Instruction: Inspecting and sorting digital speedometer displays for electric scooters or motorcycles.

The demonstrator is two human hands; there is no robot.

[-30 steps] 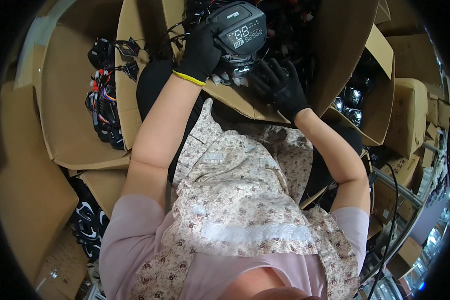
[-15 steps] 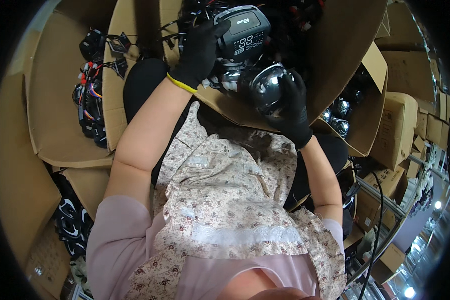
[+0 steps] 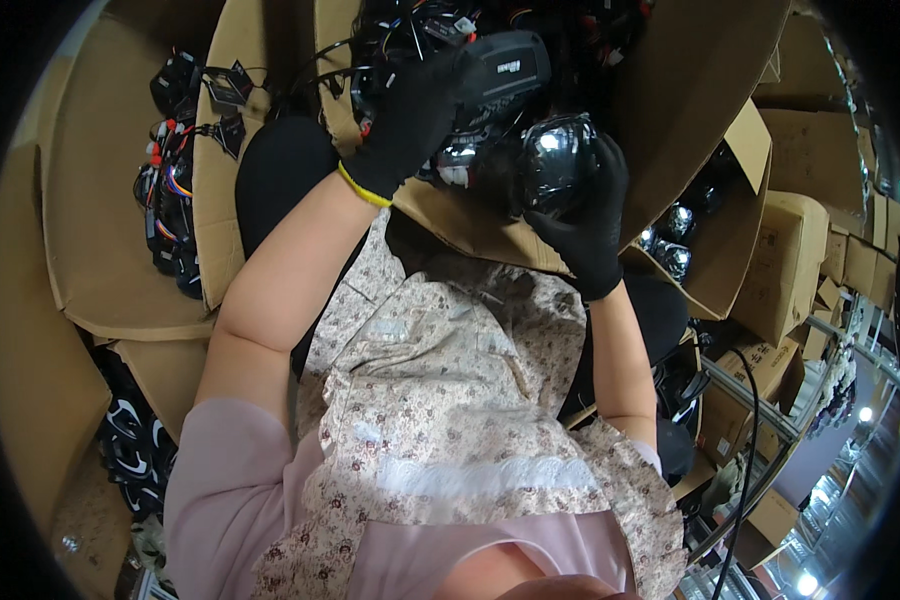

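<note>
Brown cardboard cartons [image 3: 785, 265] crowd the right side of my head view, stacked near a slanting grey metal rail [image 3: 745, 395] and a thin black cable [image 3: 755, 440] hanging in a curve. Between my knees and the top edge sits a large brown cardboard box [image 3: 695, 110], with tangled dark wires [image 3: 410, 30] and small red and white connectors lying inside. Over it, my left hand [image 3: 415, 125], in a black knit glove with a yellow cuff, has its fingers closed on the left side of a dark grey plastic display unit [image 3: 510, 75] with rounded corners, tilted; black on black, I cannot tell each finger apart. My right hand [image 3: 590, 225], gloved in black too, curves its fingers around the right side and underside of a glossy black, rounded casing [image 3: 558, 160], just below and to the right of the display unit. Off to my left, another cardboard box [image 3: 110, 190] holds black units with coloured wires [image 3: 175, 200]. My cream floral apron [image 3: 450, 400] spreads across my lap.
</note>
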